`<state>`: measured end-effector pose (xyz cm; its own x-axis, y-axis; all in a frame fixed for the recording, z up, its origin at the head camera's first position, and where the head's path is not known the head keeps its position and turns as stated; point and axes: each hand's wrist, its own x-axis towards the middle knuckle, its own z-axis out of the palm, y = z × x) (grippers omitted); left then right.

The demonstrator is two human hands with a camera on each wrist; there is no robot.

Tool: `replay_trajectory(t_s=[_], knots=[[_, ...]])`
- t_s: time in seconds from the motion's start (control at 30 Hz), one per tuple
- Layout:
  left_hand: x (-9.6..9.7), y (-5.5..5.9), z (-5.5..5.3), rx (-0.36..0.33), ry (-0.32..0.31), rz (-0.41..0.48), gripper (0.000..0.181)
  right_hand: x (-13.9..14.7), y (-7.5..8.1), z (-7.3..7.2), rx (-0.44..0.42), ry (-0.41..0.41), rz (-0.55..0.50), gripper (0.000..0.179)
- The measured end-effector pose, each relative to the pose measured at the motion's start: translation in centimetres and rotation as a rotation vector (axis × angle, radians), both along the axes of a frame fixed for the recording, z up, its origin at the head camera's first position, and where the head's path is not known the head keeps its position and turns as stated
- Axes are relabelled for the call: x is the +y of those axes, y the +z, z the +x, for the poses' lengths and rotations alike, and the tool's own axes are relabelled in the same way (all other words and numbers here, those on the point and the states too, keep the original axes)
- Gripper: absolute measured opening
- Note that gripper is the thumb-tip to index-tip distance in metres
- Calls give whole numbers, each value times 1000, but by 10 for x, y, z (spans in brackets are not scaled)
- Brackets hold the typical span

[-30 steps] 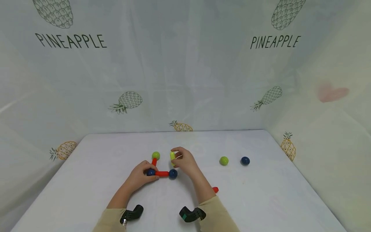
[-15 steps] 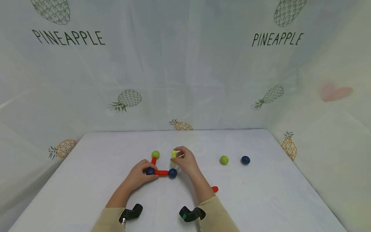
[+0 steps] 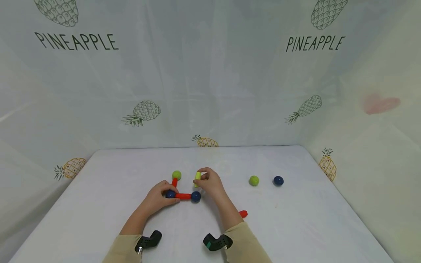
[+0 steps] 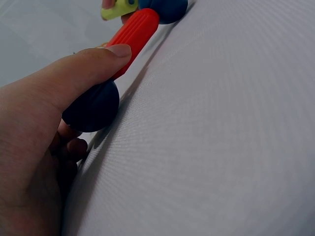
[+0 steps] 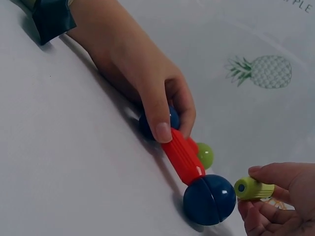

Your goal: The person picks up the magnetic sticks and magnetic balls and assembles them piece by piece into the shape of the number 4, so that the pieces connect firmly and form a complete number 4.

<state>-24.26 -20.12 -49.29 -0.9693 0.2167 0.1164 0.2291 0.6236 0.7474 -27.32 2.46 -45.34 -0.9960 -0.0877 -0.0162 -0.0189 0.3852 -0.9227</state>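
My left hand (image 3: 159, 197) grips the corner of a joined toy piece, its thumb along a ridged red rod (image 4: 138, 34) and its fingers around a blue ball (image 4: 93, 107). That rod runs right to a second blue ball (image 5: 209, 199). A second red rod (image 3: 174, 182) leads away from the held corner to a green ball (image 3: 176, 175). Between thumb and fingers, my right hand (image 3: 211, 182) pinches a short yellow-green rod (image 5: 253, 189). In the right wrist view, its end with a dark round centre faces the second blue ball, right at its surface.
A loose green ball (image 3: 254, 180) and a loose blue ball (image 3: 278, 181) lie to the right on the white table (image 3: 315, 223). Beside my right forearm lies another red rod (image 3: 243, 214), partly hidden. A pineapple-print cloth (image 3: 210, 73) hangs behind the table.
My right hand has shifted slightly with the yellow-green rod, which now tilts a little differently above the second blue ball. The left hand keeps its grip in place.
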Motion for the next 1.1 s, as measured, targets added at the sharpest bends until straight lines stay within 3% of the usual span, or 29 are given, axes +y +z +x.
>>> replay_trajectory(t_s=[1.1], knots=[[0,0,-1,-4,-3,-4,20,0,-10,-1,-45,52,63,39]])
